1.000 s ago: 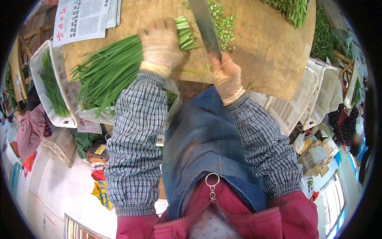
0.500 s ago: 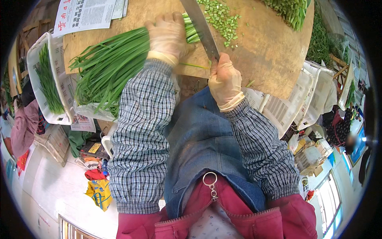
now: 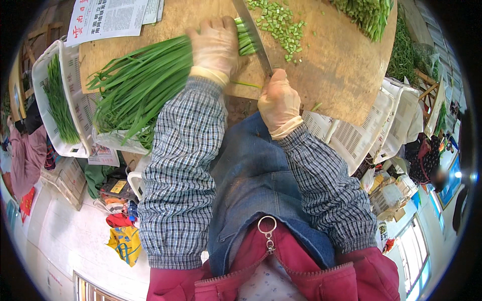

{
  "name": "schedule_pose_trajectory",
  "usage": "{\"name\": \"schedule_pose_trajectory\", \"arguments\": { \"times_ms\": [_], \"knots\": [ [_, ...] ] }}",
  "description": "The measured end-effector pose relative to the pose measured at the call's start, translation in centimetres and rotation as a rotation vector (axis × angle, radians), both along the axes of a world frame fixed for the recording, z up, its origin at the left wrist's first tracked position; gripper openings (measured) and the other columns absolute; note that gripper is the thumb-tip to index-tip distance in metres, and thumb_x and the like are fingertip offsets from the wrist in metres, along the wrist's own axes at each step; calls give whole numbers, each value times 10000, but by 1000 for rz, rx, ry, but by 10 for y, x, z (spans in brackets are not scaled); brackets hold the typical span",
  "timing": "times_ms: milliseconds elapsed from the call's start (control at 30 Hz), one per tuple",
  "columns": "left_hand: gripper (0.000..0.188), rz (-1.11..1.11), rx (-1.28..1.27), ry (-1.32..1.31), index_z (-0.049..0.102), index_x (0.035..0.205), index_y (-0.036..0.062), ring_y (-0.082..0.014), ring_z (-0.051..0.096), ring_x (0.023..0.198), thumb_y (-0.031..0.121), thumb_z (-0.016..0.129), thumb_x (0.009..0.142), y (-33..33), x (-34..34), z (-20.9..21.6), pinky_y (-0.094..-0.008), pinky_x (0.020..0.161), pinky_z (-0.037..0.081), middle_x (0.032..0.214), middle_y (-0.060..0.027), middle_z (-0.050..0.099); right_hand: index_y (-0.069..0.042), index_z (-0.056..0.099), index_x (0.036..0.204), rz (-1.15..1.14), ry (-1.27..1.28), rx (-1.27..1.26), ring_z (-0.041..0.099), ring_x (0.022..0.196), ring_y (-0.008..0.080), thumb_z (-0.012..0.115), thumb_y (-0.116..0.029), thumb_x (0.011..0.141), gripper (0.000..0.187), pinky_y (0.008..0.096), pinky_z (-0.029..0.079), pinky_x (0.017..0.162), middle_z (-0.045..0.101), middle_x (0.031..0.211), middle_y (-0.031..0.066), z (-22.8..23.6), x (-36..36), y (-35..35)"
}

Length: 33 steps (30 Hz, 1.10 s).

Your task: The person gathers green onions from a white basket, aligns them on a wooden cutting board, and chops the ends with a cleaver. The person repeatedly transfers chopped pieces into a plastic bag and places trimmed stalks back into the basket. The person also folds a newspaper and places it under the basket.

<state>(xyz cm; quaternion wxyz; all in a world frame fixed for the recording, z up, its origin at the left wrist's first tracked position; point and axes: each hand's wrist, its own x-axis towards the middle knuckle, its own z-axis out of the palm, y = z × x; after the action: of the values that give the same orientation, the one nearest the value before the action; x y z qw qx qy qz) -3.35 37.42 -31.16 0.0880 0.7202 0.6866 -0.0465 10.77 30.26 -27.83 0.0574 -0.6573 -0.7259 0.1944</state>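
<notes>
Red and black Chinese characters (image 3: 95, 22) stand on the newspaper sheet (image 3: 123, 22) upper left.

Head-worn fisheye, facing steeply down, near hands (image 3: 215, 49) (image 3: 279, 103)

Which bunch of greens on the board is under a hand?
The left bunch, held by the gloved left hand; the upper right bunch has no hand on it.
</notes>
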Motion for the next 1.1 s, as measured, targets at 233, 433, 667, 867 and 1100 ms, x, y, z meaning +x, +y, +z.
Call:
{"name": "schedule_pose_trajectory", "arguments": {
  "times_ms": [233, 433, 667, 867, 1100],
  "knots": [
    [772, -56, -30, 84, 445, 1177, 53, -244, 508, 1000, 550, 696, 643, 2, 2, -4, -552, 855, 340, 1063, -72, 559, -39, 412, 832, -46, -30, -51, 600, 573, 361, 539, -59, 722, 169, 450, 487, 493, 563, 678, 166, 5, -6, 6],
    [758, -27, -30, -2, 481, 1083, 55, -272, 511, 979, 567, 718, 576, 4, 2, 0, -531, 797, 357, 1031, -90, 545, -23, 409, 833, -20, 4, -135, 611, 603, 370, 540, -76, 736, 171, 460, 495, 528, 580, 676, 180, 0, -5, 17],
    [797, -17, -147, -36, 442, 1200, 52, -255, 507, 1025, 545, 706, 632, 10, 10, 13, -560, 850, 341, 1081, -94, 541, 4, 420, 863, -9, 1, -273, 622, 646, 392, 543, -103, 754, 196, 478, 498, 570, 611, 700, 219, 6, -4, 42],
    [788, -51, 84, 43, 480, 1112, 63, -256, 518, 974, 567, 729, 559, 2, 6, -6, -536, 798, 367, 1041, -79, 548, 12, 425, 874, -9, -23, -420, 625, 675, 396, 565, -97, 738, 224, 469, 499, 583, 614, 715, 234, 29, 1, 38],
    [738, -31, -69, 8, 480, 1107, 67, -255, 515, 990, 532, 724, 588, 6, 7, 7, -524, 805, 368, 1041, -73, 551, 23, 425, 890, 45, 37, -337, 628, 665, 401, 551, -77, 745, 217, 466, 506, 591, 616, 715, 244, -13, 9, 34]
  ]
}}
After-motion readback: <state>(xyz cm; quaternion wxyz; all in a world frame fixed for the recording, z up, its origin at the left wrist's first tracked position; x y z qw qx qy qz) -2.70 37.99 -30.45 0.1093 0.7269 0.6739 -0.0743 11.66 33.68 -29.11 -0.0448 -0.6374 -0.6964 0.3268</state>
